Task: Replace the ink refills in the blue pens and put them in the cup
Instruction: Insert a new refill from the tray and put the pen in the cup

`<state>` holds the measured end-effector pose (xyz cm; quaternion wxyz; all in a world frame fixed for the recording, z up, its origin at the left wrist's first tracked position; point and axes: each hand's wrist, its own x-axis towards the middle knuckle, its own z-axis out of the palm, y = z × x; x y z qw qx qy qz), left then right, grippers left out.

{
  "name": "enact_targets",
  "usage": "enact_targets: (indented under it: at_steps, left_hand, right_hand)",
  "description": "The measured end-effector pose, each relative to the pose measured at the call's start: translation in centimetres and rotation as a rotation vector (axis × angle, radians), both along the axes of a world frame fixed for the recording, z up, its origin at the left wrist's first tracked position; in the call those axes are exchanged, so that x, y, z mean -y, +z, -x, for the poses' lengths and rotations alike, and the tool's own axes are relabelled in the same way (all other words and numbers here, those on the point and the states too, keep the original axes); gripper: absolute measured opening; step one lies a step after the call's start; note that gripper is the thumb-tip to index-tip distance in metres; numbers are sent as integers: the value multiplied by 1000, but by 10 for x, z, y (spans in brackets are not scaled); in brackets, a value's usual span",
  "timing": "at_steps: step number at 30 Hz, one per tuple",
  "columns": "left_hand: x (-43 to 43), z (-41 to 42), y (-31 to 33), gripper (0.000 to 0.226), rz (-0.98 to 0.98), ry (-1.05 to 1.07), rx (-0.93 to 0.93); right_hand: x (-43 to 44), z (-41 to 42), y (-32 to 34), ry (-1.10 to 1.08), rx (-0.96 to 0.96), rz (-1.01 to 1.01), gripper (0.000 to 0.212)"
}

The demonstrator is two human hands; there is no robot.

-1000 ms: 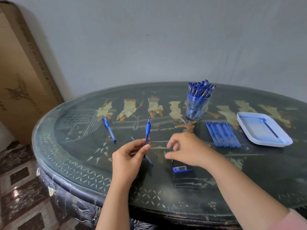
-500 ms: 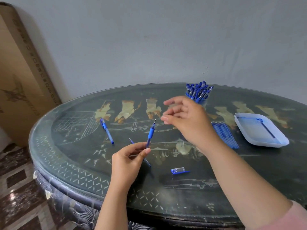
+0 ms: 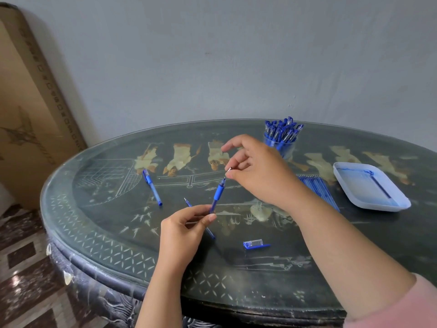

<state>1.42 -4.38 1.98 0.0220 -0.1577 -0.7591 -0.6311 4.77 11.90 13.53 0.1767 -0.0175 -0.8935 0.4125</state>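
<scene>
My left hand [image 3: 182,230] holds a blue pen [image 3: 218,194] by its lower barrel, tip pointing up and away. My right hand [image 3: 257,171] pinches the metal tip of that pen between thumb and forefinger. A loose refill [image 3: 186,202] lies on the table under my left hand, partly hidden by it. The pen's blue cap [image 3: 254,244] lies near the front edge. Another capped blue pen [image 3: 152,187] lies to the left. A clear cup [image 3: 282,144] full of blue pens stands at the back. A row of new refills [image 3: 318,189] lies behind my right forearm.
The dark oval table [image 3: 106,233] has a glass top. A white tray [image 3: 371,188] with one used refill sits at the right. A tall cardboard box [image 3: 30,110] leans on the wall at the left. Tiled floor shows at the lower left.
My right hand rose from the table near the cap and came to the pen's tip, which it now pinches. My left hand kept hold of the pen, tilting it slightly right.
</scene>
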Motion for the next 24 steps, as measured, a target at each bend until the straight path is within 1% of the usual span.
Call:
enact_targets:
  at_steps: [2, 4, 8, 9, 13, 15, 16, 18, 19, 21, 22, 24]
  left_hand:
    - [0, 0, 0, 26, 4, 1, -3]
    - [0, 0, 0, 25, 13, 2, -5]
    - [1, 1, -1, 22, 17, 15, 12]
    - [0, 1, -2, 21, 11, 17, 17]
    - [0, 1, -2, 20, 3, 17, 12]
    - [0, 1, -1, 21, -5, 15, 14]
    - [0, 1, -1, 21, -9, 17, 14]
    - [0, 1, -2, 20, -12, 25, 13]
    - [0, 2, -3, 19, -11, 27, 13]
    - [0, 2, -4, 19, -10, 24, 14]
    - [0, 2, -4, 19, -10, 21, 15]
    - [0, 2, -3, 18, -14, 20, 17]
  right_hand:
    - [2, 1, -2, 32, 48, -31, 37]
    - [4, 3, -6, 44, 86, -56, 31]
    - [5, 6, -10, 16, 80, -20, 11]
    - [6, 6, -10, 8, 81, -8, 10]
    - [11, 5, -19, -102, 102, 7, 39]
    - [10, 3, -23, -104, 142, 35, 48]
    - [10, 2, -25, -74, 174, 73, 49]
    - [8, 0, -26, 4, 204, 186, 40]
    - [8, -1, -27, 32, 195, 232, 31]
    - [9, -2, -29, 10, 133, 258, 9]
    - [10, -2, -29, -33, 116, 251, 9]
    - [11, -2, -30, -126, 116, 200, 30]
